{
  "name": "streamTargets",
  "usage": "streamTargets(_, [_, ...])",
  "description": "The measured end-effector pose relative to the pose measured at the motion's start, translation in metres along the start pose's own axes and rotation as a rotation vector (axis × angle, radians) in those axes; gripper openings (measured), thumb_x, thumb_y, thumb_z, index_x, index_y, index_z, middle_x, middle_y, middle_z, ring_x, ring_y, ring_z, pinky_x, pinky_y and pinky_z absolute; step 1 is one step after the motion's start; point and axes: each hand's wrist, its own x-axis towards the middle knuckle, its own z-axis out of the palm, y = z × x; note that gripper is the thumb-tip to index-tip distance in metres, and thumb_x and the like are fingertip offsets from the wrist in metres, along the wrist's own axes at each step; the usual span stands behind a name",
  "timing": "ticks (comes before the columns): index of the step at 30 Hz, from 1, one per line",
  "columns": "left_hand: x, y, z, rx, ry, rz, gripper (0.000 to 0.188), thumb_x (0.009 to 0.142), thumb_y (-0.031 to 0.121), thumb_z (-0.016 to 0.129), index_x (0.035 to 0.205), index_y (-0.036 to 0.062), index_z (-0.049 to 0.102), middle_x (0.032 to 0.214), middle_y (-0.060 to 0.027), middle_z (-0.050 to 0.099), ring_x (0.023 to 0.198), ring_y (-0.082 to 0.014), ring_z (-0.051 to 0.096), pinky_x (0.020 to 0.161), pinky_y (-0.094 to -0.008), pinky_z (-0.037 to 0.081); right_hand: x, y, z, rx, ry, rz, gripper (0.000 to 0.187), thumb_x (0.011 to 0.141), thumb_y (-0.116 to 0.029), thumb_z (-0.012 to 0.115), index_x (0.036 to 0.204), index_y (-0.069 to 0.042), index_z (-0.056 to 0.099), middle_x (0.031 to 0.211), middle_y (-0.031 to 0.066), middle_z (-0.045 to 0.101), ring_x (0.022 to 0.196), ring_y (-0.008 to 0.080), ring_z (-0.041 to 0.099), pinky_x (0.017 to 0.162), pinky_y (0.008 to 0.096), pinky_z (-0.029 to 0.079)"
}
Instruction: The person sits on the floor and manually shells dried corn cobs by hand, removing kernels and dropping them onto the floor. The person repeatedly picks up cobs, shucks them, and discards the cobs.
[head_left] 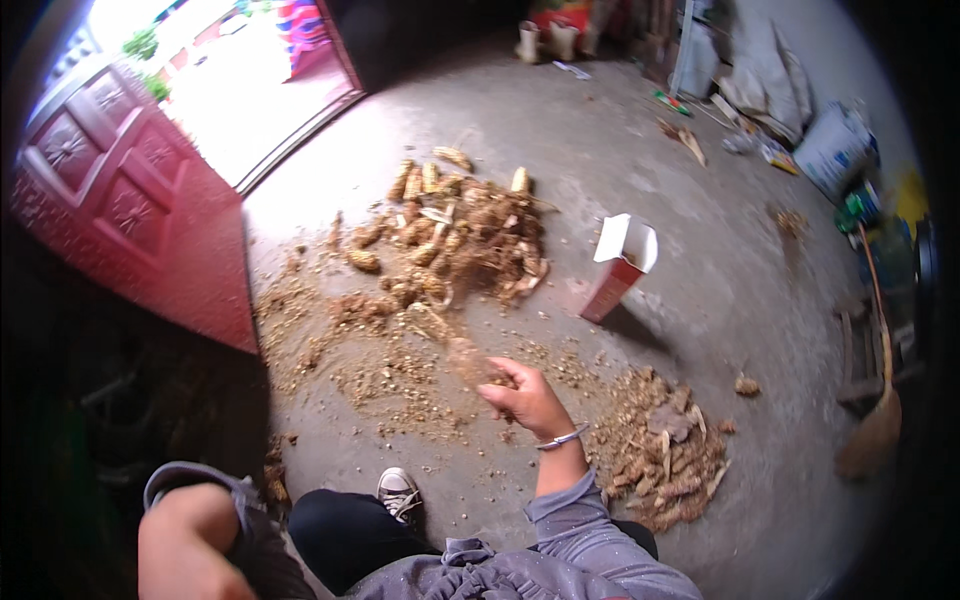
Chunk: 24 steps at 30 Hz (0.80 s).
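My right hand [527, 398], with a silver bangle [563, 437] at its wrist, is closed on a long brownish thing [468, 362]. Motion blurs that thing, so its kind does not show clearly. Its far end reaches the near edge of a heap of corn cobs [440, 230], where yellow cobs lie among brown husks and debris. Loose corn kernels [400, 385] are strewn over the floor around and below it. At the lower left edge my left hand [215, 575] is blurred and partly cut off; its fingers cannot be made out.
An open-topped red and white carton [612, 285] stands right of the heap. A second pile of cobs and husks [665, 450] lies nearer, by my right arm. A red door [150, 200] opens outside at left. A broom [870, 435], bags [835, 150] and bottles line the right wall.
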Motion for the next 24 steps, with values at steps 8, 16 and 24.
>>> streamTargets(8, [0.007, -0.039, 0.032, 0.293, 0.968, -0.438, 0.006, 0.070, 0.009, 0.065, 0.072, 0.0060, 0.060, 0.067, -0.0047, 0.051, 0.055, -0.0095, 0.047, 0.042, -0.0205, 0.032, 0.002, 0.008, 0.008, 0.056, 0.008, -0.041, 0.046, 0.071, -0.016, 0.062, 0.109, 0.004, 0.046, 0.070, -0.0004, 0.053, 0.052, 0.0049, 0.047, 0.045, 0.0176, 0.037])
streamTargets(16, [0.016, -0.072, 0.037, 0.211, 0.741, -0.341, 0.011, 0.072, 0.007, 0.060, 0.081, 0.0039, 0.056, 0.072, -0.0051, 0.050, 0.057, -0.0085, 0.045, 0.045, -0.0193, 0.033, -0.003, 0.003, 0.011, 0.023, 0.003, -0.037, 0.046, 0.071, -0.017, 0.062, 0.109, 0.004, 0.046, 0.067, -0.0009, 0.051, 0.052, 0.0053, 0.048, 0.046, 0.0178, 0.038])
streamTargets(24, [0.022, -0.071, 0.027, 0.174, 0.437, -0.307, 0.017, 0.074, 0.005, 0.056, 0.090, 0.0018, 0.053, 0.077, -0.0054, 0.049, 0.059, -0.0075, 0.044, 0.048, -0.0182, 0.034, -0.006, 0.000, 0.006, 0.059, -0.005, -0.051, 0.044, 0.071, -0.015, 0.062, 0.108, 0.003, 0.047, 0.069, -0.0011, 0.051, 0.053, 0.0053, 0.047, 0.048, 0.0176, 0.038])
